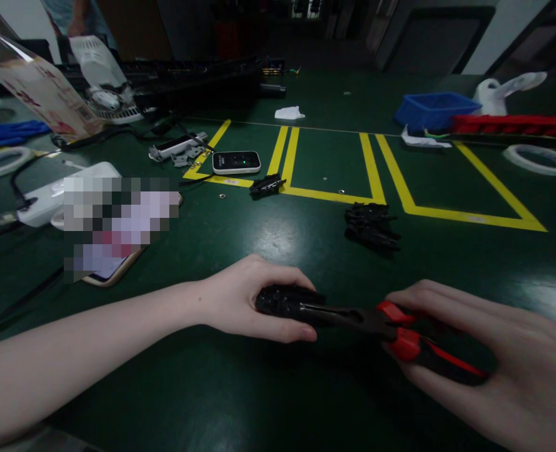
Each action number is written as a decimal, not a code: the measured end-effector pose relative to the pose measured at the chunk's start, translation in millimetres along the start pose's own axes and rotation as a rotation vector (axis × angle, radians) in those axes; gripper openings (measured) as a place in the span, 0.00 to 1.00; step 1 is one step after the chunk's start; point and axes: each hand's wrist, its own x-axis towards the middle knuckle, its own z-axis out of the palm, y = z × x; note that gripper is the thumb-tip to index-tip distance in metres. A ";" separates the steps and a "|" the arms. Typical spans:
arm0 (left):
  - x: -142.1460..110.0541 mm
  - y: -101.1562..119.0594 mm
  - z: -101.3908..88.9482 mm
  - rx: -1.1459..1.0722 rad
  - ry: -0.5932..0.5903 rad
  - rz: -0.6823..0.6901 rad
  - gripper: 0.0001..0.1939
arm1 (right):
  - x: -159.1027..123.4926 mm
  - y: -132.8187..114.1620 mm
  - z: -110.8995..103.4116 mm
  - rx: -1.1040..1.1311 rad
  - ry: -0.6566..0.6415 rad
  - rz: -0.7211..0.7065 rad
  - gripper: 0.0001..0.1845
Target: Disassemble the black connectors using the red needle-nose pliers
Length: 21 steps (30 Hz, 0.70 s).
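Near the front of the green table, my left hand [254, 301] is wrapped round a black plastic part [282, 302], thumb on the near side and fingers on the far side. My right hand [489, 351] grips long-nose pliers [405, 342] by their red and black handles. The pliers' dark jaws point left and meet the right end of the black part; whether they clamp it I cannot tell. Beyond my hands lies a small pile of similar black parts [371, 225]. Another black part [267, 185] rests by the yellow tape.
At left are a phone [113, 270], a white power strip [40, 204], a leaning bottle [47, 94] and cables. A black-and-white device [236, 162] sits behind. A blue bin [433, 112], red strip [518, 125] and tape roll [539, 159] stand at right. A person [78, 19] is at the back left.
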 end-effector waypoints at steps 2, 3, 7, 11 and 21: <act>0.3 -0.8 1.1 0.008 0.014 -0.005 0.21 | -0.1 2.0 1.3 -0.018 0.011 -0.031 0.15; 0.5 -1.3 1.6 0.014 0.020 -0.010 0.20 | -0.2 2.7 2.4 -0.023 0.018 -0.046 0.15; 1.3 -3.5 2.3 0.036 0.013 -0.045 0.20 | -0.2 3.3 7.1 -0.050 0.032 -0.073 0.14; 1.8 -3.8 2.1 0.020 0.014 -0.043 0.20 | -0.3 2.9 5.5 -0.056 0.022 -0.061 0.15; 1.0 -0.8 1.6 0.012 -0.023 -0.042 0.21 | -1.5 3.2 -2.6 -0.064 0.003 -0.048 0.14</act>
